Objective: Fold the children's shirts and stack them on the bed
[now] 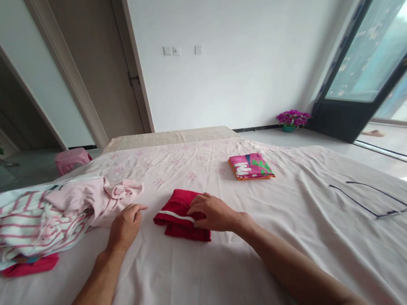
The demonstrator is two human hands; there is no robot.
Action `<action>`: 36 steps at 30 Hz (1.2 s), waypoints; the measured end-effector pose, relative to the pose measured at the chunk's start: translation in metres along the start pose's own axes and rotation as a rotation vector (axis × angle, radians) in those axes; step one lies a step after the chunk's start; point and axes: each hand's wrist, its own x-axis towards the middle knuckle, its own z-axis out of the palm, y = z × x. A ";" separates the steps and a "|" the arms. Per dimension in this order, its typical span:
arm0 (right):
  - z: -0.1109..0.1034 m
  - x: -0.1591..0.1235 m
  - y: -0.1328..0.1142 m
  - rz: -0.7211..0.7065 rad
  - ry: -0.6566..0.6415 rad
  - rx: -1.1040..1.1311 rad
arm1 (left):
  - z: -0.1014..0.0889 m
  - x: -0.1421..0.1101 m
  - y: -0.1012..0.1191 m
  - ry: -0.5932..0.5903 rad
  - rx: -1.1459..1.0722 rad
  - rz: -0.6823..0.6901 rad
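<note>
A folded red garment with a white stripe [176,212] lies on the pale pink bedsheet [222,277]. My right hand [212,212] rests on its right side, fingers curled over the fold. My left hand [126,226] lies on the sheet just left of the garment, fingers loosely curled, touching the edge of a pale pink garment [97,196]. That pink garment belongs to a heap of unfolded clothes, among them a pink-and-white striped piece [23,228].
A folded pink, green and white garment [250,166] sits further back on the bed. A thin black wire hanger [373,197] lies at the right. Beyond the bed are a pink stool [70,158], a potted purple flower [292,120] and a glass door [383,54].
</note>
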 end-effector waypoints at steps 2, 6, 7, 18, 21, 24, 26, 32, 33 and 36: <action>0.006 0.001 -0.002 0.031 0.038 -0.035 | 0.000 -0.001 0.004 -0.010 -0.007 0.008; 0.014 0.004 -0.001 0.159 0.190 0.072 | 0.001 -0.001 0.015 -0.029 -0.023 0.006; 0.015 0.006 0.002 0.225 0.256 0.192 | 0.001 -0.001 0.018 -0.037 -0.033 0.010; -0.015 -0.008 0.089 0.677 1.032 0.402 | 0.009 -0.001 0.077 -0.176 -0.121 0.019; -0.001 -0.008 0.084 0.526 0.777 0.256 | 0.014 -0.002 0.104 -0.227 -0.091 -0.007; 0.013 -0.002 0.071 0.517 0.525 0.212 | 0.017 -0.003 0.120 -0.244 -0.123 -0.057; 0.016 0.000 0.060 0.530 0.412 0.175 | 0.017 -0.002 0.122 -0.226 -0.168 -0.080; -0.005 -0.002 0.026 0.206 -0.150 0.789 | 0.007 0.004 0.100 0.014 -0.541 -0.353; -0.008 -0.002 0.024 0.166 -0.201 0.860 | 0.004 0.005 0.096 0.062 -0.641 -0.392; -0.010 0.001 0.028 0.205 0.008 0.701 | -0.003 0.008 0.092 0.138 -0.850 -0.430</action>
